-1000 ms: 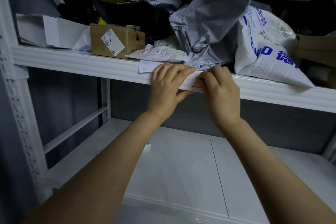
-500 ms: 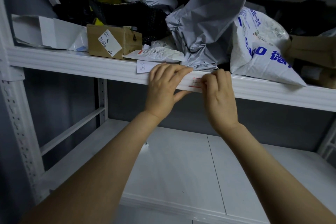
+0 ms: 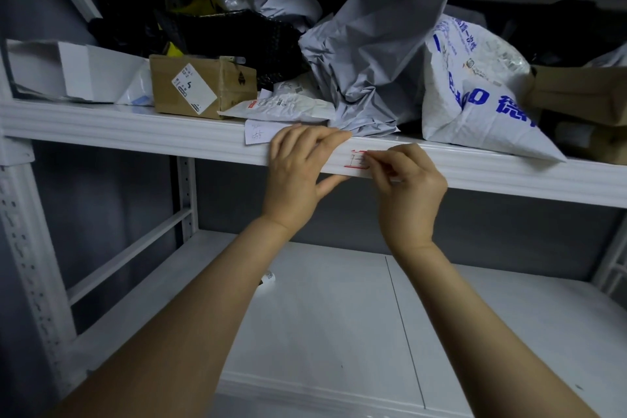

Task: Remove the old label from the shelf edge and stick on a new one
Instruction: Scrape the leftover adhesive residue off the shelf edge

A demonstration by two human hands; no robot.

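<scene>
A white label with a red border (image 3: 357,159) is stuck on the front of the white shelf edge (image 3: 135,132), between my two hands. My right hand (image 3: 407,187) pinches the label's right part with thumb and forefinger; that part is hidden under the fingers. My left hand (image 3: 298,173) lies just left of the label, with its fingers flat over the front of the edge and its thumb underneath. A second white paper slip with handwriting (image 3: 258,136) hangs on the edge to the left of my left hand.
The upper shelf is crowded: a cardboard box (image 3: 200,88), a crumpled grey mailer bag (image 3: 369,54), a white bag with blue print (image 3: 475,88). The lower shelf board (image 3: 339,316) holds a small pen-like object (image 3: 268,278). A perforated upright (image 3: 23,231) stands at the left.
My right hand has gone from lying flat over the label to a pinch, which uncovers the label's red-bordered left part. My left hand has stayed on the edge.
</scene>
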